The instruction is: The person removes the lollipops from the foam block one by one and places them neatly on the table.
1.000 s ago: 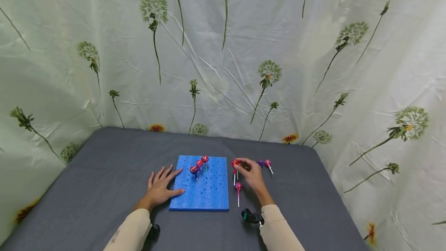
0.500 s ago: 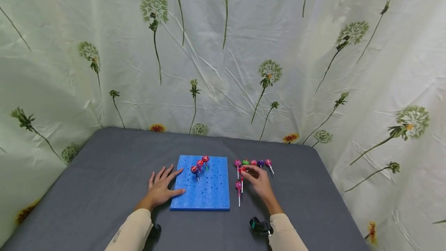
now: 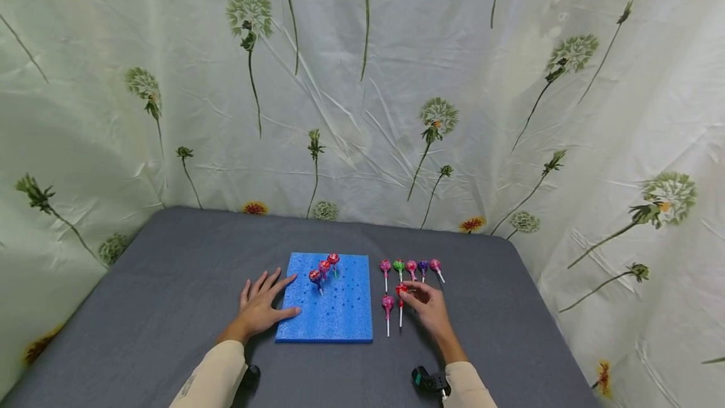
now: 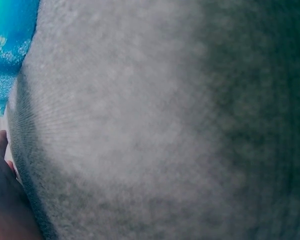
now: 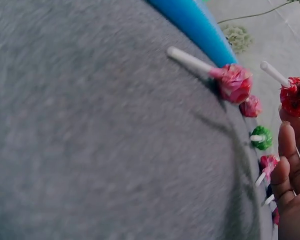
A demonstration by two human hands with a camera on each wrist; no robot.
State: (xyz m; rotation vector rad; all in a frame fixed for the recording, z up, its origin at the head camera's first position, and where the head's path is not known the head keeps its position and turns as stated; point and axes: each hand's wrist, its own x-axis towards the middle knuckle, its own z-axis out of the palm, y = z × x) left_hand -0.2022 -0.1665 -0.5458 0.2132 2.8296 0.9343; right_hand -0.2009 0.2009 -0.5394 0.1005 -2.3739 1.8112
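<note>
A red-wrapped lollipop is pinched by its head between the thumb and fingers of my right hand, its white stick pointing toward me. In the right wrist view the same red lollipop shows at the right edge. My left hand lies with spread fingers on the left side of a blue foam board full of small holes. Three lollipops stand in the board's upper part, among them a dark blue and red one. Just left of the held lollipop, a pink one lies on the table.
Beyond my right hand lies a row of several lollipops, including a green one, a purple one and a pink one. The dark grey tabletop meets a flower-printed curtain at the back.
My right hand has moved toward me and slightly right with the red lollipop, away from the row, which is now uncovered. My left hand stays on the board.
</note>
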